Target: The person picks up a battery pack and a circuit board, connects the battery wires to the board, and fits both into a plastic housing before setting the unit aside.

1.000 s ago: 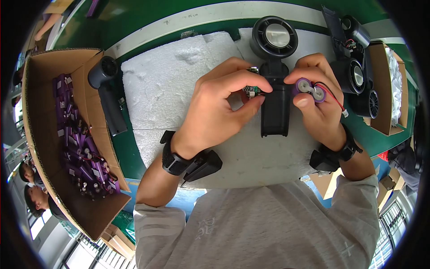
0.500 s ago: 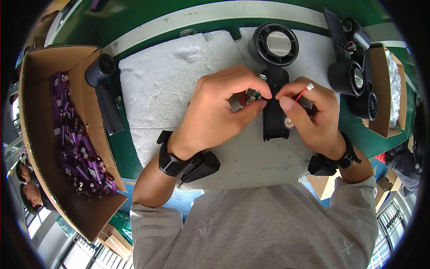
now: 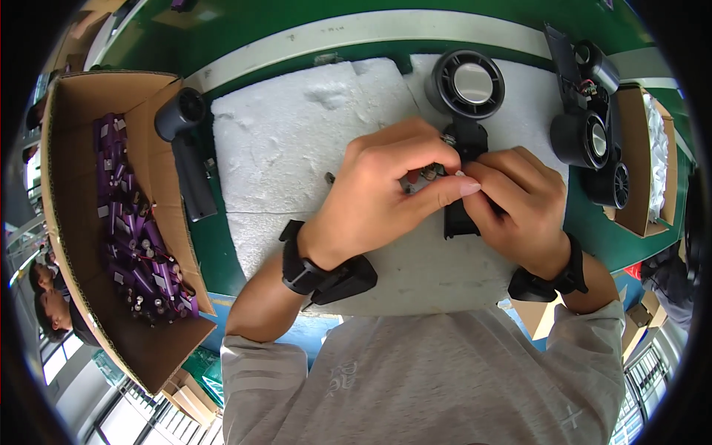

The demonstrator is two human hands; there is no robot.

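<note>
Versus a second ago: purple battery pack with silver ends and red wire, then exposed in right hand (image 3: 519, 204), now gone from sight under curled fingers; hands closed in tighter over the handle. Left hand (image 3: 378, 200) shifted right, thumb tip now touching right fingers.

Black handheld fan (image 3: 463, 119) lying on white foam sheet (image 3: 289, 148) on the green table (image 3: 222, 245): round ribbed head with pale centre just beyond the fingertips, straight matte handle running under both hands, lower end poking out below right fingers. Left fingers pinched shut around small parts at the handle's upper end; right fingers wrapped closed on the handle. Exact item inside the pinch not discernible.

Foam rough, dented, crumbly. Black wrist straps on both arms. More black fans (image 3: 586, 137) right of right fingers, smooth plastic. Far left of left fingers, dark fan body (image 3: 189, 148) beside brown cardboard box (image 3: 67, 148) holding purple cylindrical battery packs (image 3: 133, 245).
</note>
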